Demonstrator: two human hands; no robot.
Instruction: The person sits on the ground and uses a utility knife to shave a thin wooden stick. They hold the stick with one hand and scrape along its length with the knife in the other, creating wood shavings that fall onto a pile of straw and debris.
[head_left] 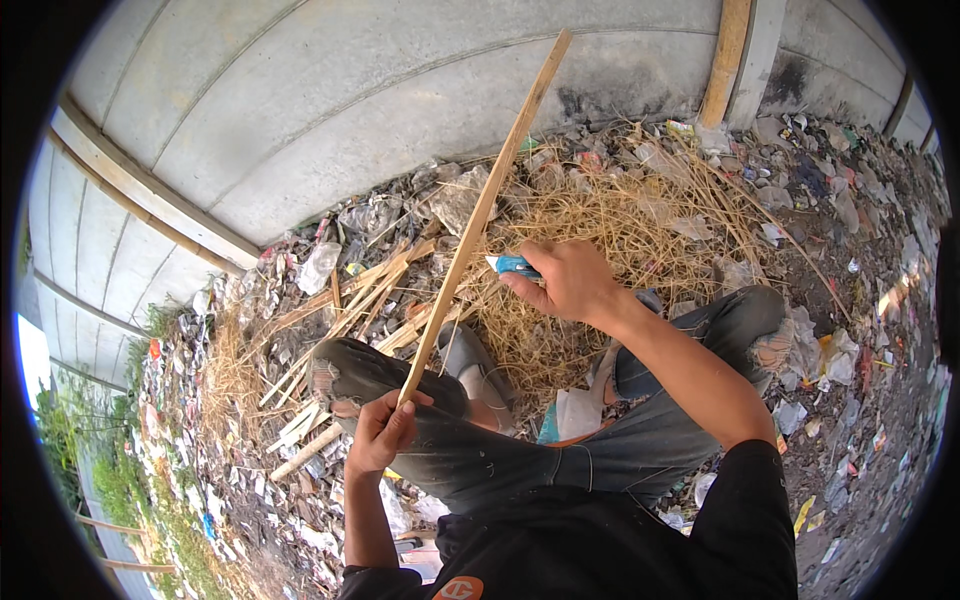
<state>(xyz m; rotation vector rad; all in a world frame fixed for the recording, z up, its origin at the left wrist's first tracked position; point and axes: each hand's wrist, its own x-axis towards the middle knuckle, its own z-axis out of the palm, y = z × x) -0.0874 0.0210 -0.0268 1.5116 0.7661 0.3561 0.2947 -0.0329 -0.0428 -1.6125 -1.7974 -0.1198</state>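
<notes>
My left hand [384, 430] is closed round the lower end of a long, flat wooden strip [482, 215], perhaps split bamboo. The strip slants up and away to the right, its far end in front of the wall. In my right hand [575, 282] is a blue utility knife [515, 266], gripped in the fist with its pale blade pointing left. The blade tip is close to the strip's right edge; I cannot tell whether they touch. Below both hands, a heap of straw-like shavings [560, 350] covers the ground between my bent knees.
Several split wooden strips [365, 300] lie in a pile left of my feet. A grey concrete panel wall [330, 90] stands ahead, with a wooden post [727, 60] against it. Litter and plastic scraps [800, 200] cover the ground. Green plants [120, 450] grow at far left.
</notes>
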